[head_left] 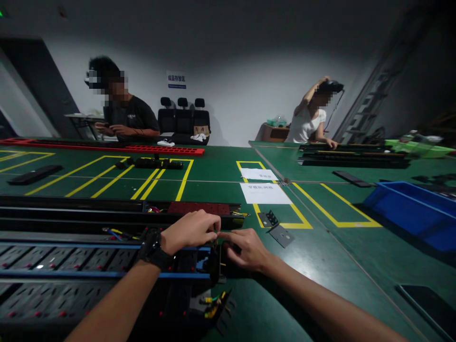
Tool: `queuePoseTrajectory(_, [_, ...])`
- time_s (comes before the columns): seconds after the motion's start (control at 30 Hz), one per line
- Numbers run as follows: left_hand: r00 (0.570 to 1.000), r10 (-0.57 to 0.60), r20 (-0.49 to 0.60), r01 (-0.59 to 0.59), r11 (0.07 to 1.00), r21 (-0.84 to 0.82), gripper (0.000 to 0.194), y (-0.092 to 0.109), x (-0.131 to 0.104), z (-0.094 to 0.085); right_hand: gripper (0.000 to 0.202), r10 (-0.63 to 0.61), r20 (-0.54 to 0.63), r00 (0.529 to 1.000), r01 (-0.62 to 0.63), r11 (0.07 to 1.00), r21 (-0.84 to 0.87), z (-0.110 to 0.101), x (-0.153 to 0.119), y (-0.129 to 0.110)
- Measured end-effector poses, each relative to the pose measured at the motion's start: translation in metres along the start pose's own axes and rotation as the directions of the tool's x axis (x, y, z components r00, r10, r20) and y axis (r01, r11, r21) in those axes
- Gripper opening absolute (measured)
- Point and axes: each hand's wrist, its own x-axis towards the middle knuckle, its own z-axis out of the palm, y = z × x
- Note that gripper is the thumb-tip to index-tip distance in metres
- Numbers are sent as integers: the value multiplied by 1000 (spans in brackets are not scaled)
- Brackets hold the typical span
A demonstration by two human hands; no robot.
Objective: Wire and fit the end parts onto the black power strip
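Observation:
My left hand [194, 230], with a black watch [152, 244] on its wrist, has its fingers pinched together at the right end of a blue-edged socket strip [89, 273]. What it pinches is too small to make out. My right hand [247, 249] comes in from the right with curled fingers, its index fingertip meeting the left fingertips; anything inside it is hidden. Another socket strip [53, 299] lies nearer to me, and yellow-green wires [213, 300] stick out at its end. Behind my left hand runs a black channel [107, 219] with a dark red insert [197, 208].
Grey metal brackets [281, 235] and paper sheets [265, 193] lie ahead on the green table [210, 178]. To the right are a blue bin [416, 213] and a dark flat device [427, 306]. Two people sit across the table, one by black rails [352, 159].

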Motion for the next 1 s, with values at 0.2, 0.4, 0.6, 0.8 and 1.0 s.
queuePoseTrajectory(0.2, [999, 47, -1, -47, 998, 43, 18, 0, 1, 3, 24, 277, -102, 955, -275, 961, 32, -23, 16, 0])
queuePoseTrajectory(0.4, [999, 47, -2, -46, 996, 79, 21, 3, 0, 2, 22, 558, 276, 782, -368, 772, -517, -92, 43, 12])
queuePoseTrajectory(0.6, [999, 35, 12, -36, 997, 74, 17, 5, 0, 0, 28, 739, 196, 645, -404, 547, -733, -148, 36, 37])
queuePoseTrajectory(0.8, [1000, 21, 14, -22, 996, 87, 17, 6, 0, -2, 24, 780, 404, 479, -385, 600, -702, -163, 20, 64])
queuePoseTrajectory(1.0, [999, 34, 11, -34, 997, 76, 18, 4, 1, 0, 30, 708, 491, 508, -384, 696, -607, -155, 21, 72])
